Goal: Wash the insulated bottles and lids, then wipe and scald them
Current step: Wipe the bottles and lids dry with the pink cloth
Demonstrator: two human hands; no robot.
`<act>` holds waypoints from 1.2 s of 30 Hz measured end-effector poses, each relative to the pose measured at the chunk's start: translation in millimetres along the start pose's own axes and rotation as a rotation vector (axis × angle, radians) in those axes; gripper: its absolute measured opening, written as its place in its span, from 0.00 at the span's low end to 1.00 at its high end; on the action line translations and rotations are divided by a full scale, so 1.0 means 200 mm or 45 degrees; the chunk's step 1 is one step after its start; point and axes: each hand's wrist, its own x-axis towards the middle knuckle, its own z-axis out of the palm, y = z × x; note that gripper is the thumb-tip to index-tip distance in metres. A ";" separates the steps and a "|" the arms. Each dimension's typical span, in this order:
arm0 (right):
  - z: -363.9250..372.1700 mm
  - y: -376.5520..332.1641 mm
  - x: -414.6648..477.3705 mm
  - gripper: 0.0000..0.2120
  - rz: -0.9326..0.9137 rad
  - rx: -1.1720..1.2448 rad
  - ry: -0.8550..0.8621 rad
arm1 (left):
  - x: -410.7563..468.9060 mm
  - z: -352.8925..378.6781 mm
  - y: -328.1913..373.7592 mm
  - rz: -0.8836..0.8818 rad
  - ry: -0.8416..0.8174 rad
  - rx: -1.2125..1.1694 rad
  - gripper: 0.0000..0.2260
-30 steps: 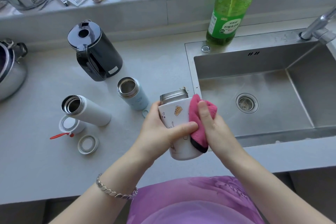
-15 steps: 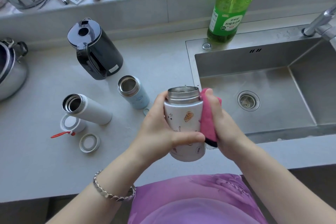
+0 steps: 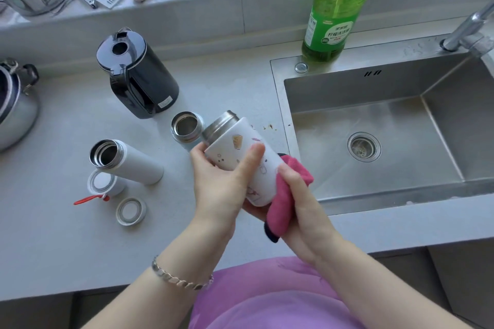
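Observation:
My left hand (image 3: pixel 219 184) grips a short white patterned bottle (image 3: pixel 240 152) with a steel neck, tilted so its mouth points up and left. Around the bottle's lower end my right hand (image 3: pixel 302 208) holds a pink cloth (image 3: pixel 286 195). Both are above the counter's front edge, just left of the sink. A small light-blue bottle (image 3: pixel 187 128) stands open behind them. Further left stands an open tall white bottle (image 3: pixel 128 163), with a white lid (image 3: pixel 103 183) bearing a red strap and a ring-shaped lid part (image 3: pixel 131 211) beside it.
A black electric kettle (image 3: pixel 139 80) stands at the back of the grey counter (image 3: pixel 66 235). The steel sink (image 3: pixel 387 141) lies to the right with a tap (image 3: pixel 467 32) and a green detergent bottle (image 3: pixel 336 16). A steel pot (image 3: pixel 16 107) sits far left; utensils line the ledge.
The patterned bottle went from upright to tilted, mouth toward the left. My right hand slid the pink cloth from the bottle's side down to its bottom end.

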 end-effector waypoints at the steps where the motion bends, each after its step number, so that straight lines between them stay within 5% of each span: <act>1: -0.01 -0.01 0.02 0.27 -0.019 0.041 -0.015 | -0.01 -0.01 0.01 0.020 -0.037 0.048 0.31; 3: -0.04 -0.04 0.03 0.23 -0.184 -0.037 0.023 | 0.00 -0.05 0.05 -0.005 -0.167 0.158 0.34; 6: -0.12 -0.11 0.01 0.22 -0.646 -0.547 0.138 | 0.05 -0.16 0.15 -0.264 -0.463 0.389 0.33; 9: -0.18 -0.15 0.00 0.25 -1.120 -1.339 -0.063 | 0.06 -0.20 0.17 -0.397 -0.626 0.475 0.25; 11: -0.19 -0.19 -0.01 0.25 -1.203 -1.572 -0.152 | 0.05 -0.20 0.14 -0.315 -0.580 0.442 0.24; 16: -0.06 -0.31 0.01 0.11 -0.392 -1.314 -0.245 | -0.02 -0.21 0.09 0.231 -0.616 0.538 0.27; 21: -0.05 -0.34 0.11 0.19 0.460 -0.879 -0.312 | -0.04 -0.21 0.05 0.612 -0.735 0.733 0.27; 26: -0.08 -0.25 0.12 0.12 0.304 -0.309 0.025 | -0.03 -0.22 -0.04 0.557 -0.502 0.656 0.28; 30: -0.06 -0.11 0.13 0.14 0.245 0.042 0.358 | -0.04 -0.17 -0.13 0.764 -0.163 0.694 0.26; 32: -0.02 -0.03 0.14 0.18 0.290 0.077 0.420 | -0.02 -0.16 -0.18 0.870 -0.046 0.763 0.27; 36: 0.07 0.06 0.15 0.10 0.293 -0.040 0.493 | 0.07 -0.21 -0.17 0.887 0.068 0.817 0.28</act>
